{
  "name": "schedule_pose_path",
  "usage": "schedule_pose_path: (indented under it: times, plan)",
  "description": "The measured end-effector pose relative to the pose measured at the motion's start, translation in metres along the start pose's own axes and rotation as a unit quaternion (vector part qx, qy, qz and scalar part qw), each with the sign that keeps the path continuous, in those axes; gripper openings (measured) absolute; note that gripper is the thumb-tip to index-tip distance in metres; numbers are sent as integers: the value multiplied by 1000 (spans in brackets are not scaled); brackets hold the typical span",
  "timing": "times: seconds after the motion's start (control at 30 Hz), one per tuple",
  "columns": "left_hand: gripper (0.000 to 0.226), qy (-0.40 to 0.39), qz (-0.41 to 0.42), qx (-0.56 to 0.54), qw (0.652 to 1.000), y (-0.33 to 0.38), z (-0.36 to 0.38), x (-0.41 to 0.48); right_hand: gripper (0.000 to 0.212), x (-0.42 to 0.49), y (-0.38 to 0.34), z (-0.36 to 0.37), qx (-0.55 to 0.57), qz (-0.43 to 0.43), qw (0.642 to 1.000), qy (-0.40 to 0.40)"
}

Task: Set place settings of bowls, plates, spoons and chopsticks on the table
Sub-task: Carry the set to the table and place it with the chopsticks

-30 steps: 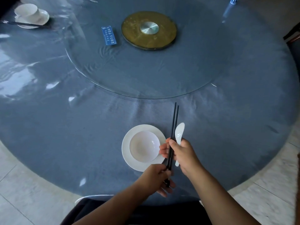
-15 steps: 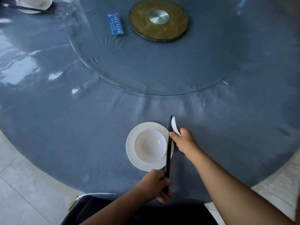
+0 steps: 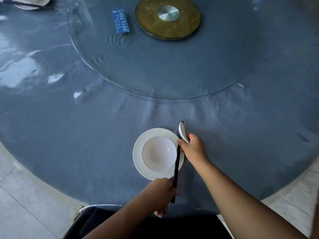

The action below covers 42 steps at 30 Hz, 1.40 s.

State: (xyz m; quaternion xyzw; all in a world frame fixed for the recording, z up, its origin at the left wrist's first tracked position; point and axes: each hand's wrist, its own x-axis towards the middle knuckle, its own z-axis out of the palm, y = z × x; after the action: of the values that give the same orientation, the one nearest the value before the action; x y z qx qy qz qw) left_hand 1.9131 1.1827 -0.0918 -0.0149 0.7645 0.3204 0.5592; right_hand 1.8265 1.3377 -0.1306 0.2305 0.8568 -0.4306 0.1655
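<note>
A white bowl (image 3: 158, 153) sits in a white plate (image 3: 138, 157) near the front edge of the round table. A pair of black chopsticks (image 3: 177, 163) runs along the plate's right rim, pointing away from me. My left hand (image 3: 159, 194) grips their near end. My right hand (image 3: 193, 149) is just right of the plate, holds a white spoon (image 3: 183, 132) tilted on edge, and touches the chopsticks with its fingertips.
The table is covered with a blue-grey cloth (image 3: 86, 144) under clear film. A glass turntable (image 3: 172, 66) with a brass hub (image 3: 168, 18) fills the middle, with a blue card (image 3: 120, 20) on it. Another place setting (image 3: 31, 2) lies far left. A dark chair (image 3: 96, 221) is below me.
My right hand has lifted the spoon from lying flat to tilted on edge. The chopsticks have come together and shifted left onto the plate's right rim. My left hand slid toward their near end.
</note>
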Motion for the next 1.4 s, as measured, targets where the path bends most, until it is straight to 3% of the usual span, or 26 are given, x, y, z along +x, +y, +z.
schedule_pose_path:
  times: [0.3, 0.83, 1.1, 1.27, 1.37, 1.4]
  plan:
    - [23, 104, 23, 96, 990, 2, 7, 4, 16, 0, -8, -1, -22, -2, 1000, -1]
    - [25, 107, 36, 72, 991, 2, 4, 1, 22, 1, -10, 3, -8, -25, 1000, 13]
    - [35, 130, 35, 39, 990, -15, -9, -12, 23, -17, -4, -11, 34, -53, 995, 76]
    - [32, 185, 37, 66, 980, -40, -40, -28, 25, -36, 2, -36, -33, -86, 996, 4]
    - [30, 301, 34, 20, 953, -52, -58, -31, 20, -47, 4, -40, 18, -89, 993, -71]
    - [26, 339, 38, -18, 940, -53, -64, -31, 31, -48, 4, -41, 18, -94, 991, -89]
